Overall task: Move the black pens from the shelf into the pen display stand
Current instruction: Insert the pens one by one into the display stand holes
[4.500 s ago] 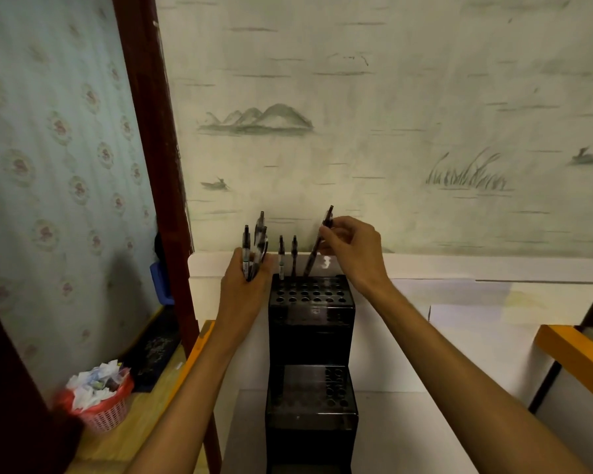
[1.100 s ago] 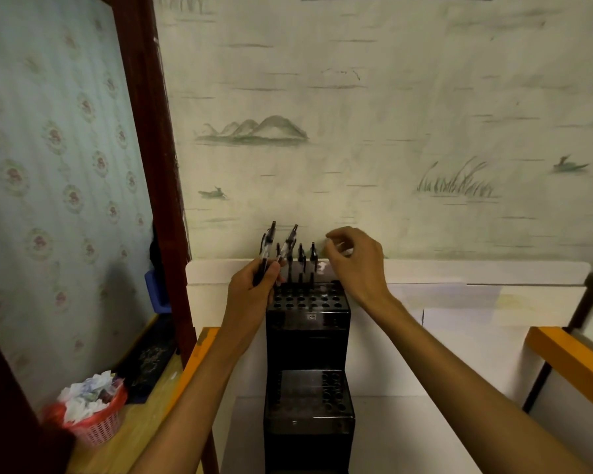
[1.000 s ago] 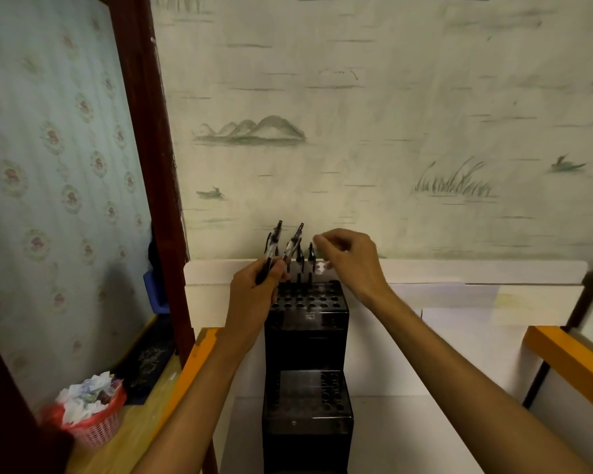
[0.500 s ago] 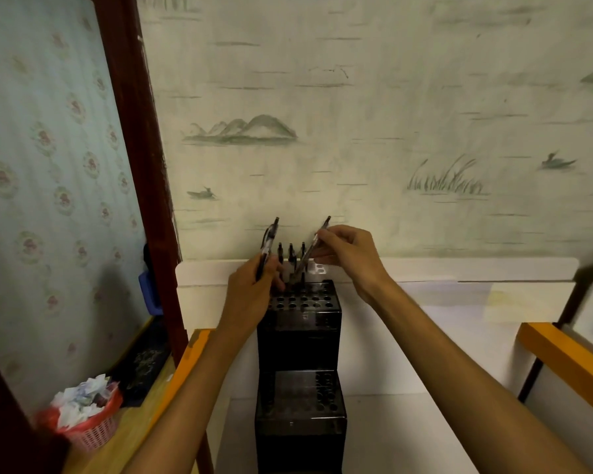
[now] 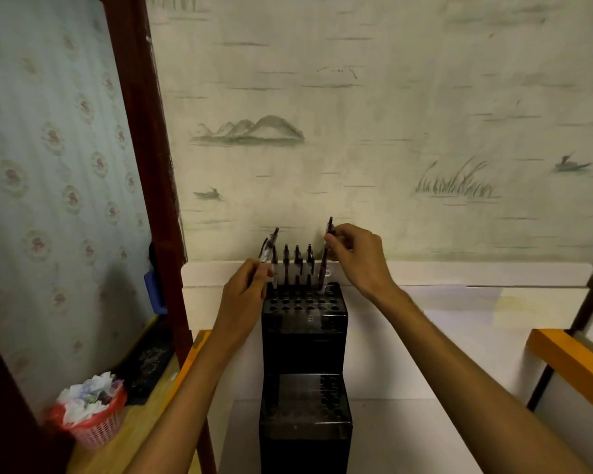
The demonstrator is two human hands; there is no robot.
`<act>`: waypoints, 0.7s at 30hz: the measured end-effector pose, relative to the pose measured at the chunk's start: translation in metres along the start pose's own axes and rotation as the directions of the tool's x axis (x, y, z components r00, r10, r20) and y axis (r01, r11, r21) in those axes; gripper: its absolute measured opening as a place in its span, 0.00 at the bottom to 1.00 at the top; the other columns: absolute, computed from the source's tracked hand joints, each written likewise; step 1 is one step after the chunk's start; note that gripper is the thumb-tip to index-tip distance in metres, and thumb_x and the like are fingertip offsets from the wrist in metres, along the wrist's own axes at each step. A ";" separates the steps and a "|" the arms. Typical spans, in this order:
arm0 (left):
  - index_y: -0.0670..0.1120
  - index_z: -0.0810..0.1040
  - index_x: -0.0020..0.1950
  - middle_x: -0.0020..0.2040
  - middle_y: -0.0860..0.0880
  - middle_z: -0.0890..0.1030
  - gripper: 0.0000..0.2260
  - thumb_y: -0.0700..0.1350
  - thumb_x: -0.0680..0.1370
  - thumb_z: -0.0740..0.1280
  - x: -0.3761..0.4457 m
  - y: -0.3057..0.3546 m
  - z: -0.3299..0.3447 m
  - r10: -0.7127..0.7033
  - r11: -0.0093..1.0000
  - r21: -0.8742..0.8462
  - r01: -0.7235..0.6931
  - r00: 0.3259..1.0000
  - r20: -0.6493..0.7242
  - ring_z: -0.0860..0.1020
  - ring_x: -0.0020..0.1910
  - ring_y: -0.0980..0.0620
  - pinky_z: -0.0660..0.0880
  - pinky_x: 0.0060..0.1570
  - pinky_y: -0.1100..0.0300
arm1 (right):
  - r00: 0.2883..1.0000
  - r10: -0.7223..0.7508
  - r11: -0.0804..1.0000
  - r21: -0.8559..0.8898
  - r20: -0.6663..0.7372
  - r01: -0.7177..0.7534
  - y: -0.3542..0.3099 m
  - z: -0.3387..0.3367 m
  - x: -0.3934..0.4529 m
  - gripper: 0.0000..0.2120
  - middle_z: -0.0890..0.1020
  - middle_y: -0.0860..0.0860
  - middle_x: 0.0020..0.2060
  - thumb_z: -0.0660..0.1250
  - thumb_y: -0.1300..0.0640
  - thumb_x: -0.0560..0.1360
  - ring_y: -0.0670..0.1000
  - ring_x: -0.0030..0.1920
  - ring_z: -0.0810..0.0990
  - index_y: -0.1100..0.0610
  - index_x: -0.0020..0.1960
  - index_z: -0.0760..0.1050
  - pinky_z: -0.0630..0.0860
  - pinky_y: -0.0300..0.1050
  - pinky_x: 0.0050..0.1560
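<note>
- A black two-tier pen display stand is seen from above, standing against a pale wall painted with faint mountains, reeds and small boats.
- The upper tier of the stand lies directly beneath both hands; its top is a grid of round holes. The lower tier sits nearer the viewer, well below the wrists.
- Four black pens are seen standing upright in the back row of the upper tier, between the two hands.
- The right hand is raised just above the back right corner of the stand. Its thumb and fingers are pinched round the upper part of a black pen.
- That pen is tilted slightly, its lower end at a hole in the back row, just right of the four standing pens. Whether the tip is inside the hole cannot be told.
- The left hand is held at the back left corner of the stand, fingers curled round a spare black pen that points up and away from the palm.
- A white ledge runs along the wall behind both hands.
- A red basket filled with crumpled paper is seen on a wooden surface, far below and left of the left forearm.
- An orange-edged board lies off to the right of the right forearm.
</note>
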State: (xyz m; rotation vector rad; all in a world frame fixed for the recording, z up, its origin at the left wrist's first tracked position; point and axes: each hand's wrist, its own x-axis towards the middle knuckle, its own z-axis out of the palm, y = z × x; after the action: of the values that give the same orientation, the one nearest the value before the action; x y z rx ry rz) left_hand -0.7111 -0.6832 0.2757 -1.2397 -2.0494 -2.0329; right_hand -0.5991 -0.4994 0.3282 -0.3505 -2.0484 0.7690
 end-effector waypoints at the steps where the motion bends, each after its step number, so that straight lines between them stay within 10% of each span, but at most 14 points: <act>1: 0.48 0.77 0.47 0.33 0.47 0.71 0.11 0.47 0.85 0.57 0.000 0.000 0.000 -0.001 1.000 -0.003 0.001 1.000 -0.001 0.69 0.30 0.55 0.66 0.31 0.65 | 1.000 -0.006 1.000 -0.018 0.016 0.007 0.001 0.001 -0.001 0.08 0.85 0.52 0.39 0.68 0.54 0.79 0.52 0.41 0.84 0.58 0.49 0.82 0.81 0.57 0.50; 21: 0.46 0.78 0.53 0.37 0.51 0.75 0.10 0.46 0.85 0.58 -0.003 0.011 0.016 -0.028 1.000 -0.001 0.028 0.999 -0.031 0.71 0.33 0.59 0.68 0.35 0.66 | 0.990 0.033 0.979 -0.206 0.135 -0.004 0.014 0.011 -0.019 0.20 0.78 0.55 0.26 0.71 0.49 0.76 0.50 0.27 0.71 0.62 0.33 0.78 0.68 0.43 0.35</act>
State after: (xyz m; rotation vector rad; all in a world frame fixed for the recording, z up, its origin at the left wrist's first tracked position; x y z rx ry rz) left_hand -0.6952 -0.6730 0.2804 -1.1791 -2.0642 -2.0508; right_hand -0.5978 -0.5027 0.3022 -0.4439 -2.2648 0.6077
